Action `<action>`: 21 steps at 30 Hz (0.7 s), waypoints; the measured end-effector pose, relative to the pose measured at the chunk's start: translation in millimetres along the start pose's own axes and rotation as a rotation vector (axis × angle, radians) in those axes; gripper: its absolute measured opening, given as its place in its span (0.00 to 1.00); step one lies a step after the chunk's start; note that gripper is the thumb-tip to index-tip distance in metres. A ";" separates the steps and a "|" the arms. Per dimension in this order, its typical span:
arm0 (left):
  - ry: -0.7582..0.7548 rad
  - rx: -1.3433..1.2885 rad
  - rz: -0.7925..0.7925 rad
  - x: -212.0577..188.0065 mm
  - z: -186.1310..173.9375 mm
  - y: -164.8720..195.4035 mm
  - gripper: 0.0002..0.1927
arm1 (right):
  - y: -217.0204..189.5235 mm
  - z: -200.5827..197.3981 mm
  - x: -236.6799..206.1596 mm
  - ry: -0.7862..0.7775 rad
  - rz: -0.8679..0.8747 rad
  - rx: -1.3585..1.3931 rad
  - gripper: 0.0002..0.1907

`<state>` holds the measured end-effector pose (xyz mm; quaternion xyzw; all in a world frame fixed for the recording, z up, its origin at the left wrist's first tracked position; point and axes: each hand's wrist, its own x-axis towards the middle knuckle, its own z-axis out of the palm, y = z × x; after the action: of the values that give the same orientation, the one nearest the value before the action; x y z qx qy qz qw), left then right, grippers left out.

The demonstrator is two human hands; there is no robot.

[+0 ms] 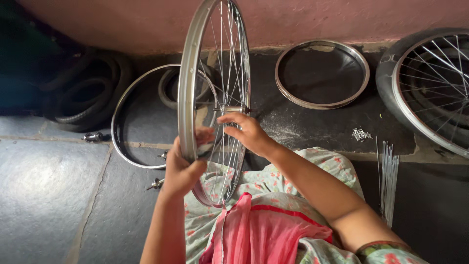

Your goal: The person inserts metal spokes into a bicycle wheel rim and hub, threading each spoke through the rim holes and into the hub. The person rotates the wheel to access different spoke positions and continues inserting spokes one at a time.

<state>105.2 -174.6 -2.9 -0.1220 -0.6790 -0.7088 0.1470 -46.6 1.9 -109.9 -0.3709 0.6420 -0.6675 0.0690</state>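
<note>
- The wheel (215, 98) stands upright on edge over the person's lap, rim running near to far, its lower arc resting by the pink cloth (264, 234).
- The left hand (181, 168) is closed round the near-left part of the rim, thumb on top.
- The right hand (246, 132) reaches in from the right; its fingers (229, 119) are pinched among the spokes just below the hub (229, 108), holding a spoke or only touching it, I cannot tell.
- The right hand is nearer the hub.
</note>
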 end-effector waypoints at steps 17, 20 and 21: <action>0.056 -0.080 -0.073 -41.5 -22.5 -22.0 0.37 | 127.4 -299.7 -226.4 0.655 0.782 -1.183 0.31; 0.066 -0.129 -0.072 -39.6 -28.3 -21.9 0.37 | 129.2 -315.0 -235.8 0.750 0.807 -1.254 0.38; 0.073 -0.131 -0.076 -39.2 -30.7 -21.9 0.37 | 131.0 -316.1 -236.8 0.769 0.794 -1.279 0.40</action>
<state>134.2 -202.8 -39.3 -0.0794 -0.6294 -0.7608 0.1366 -112.1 369.4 -293.8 0.1675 0.9576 -0.1815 -0.1481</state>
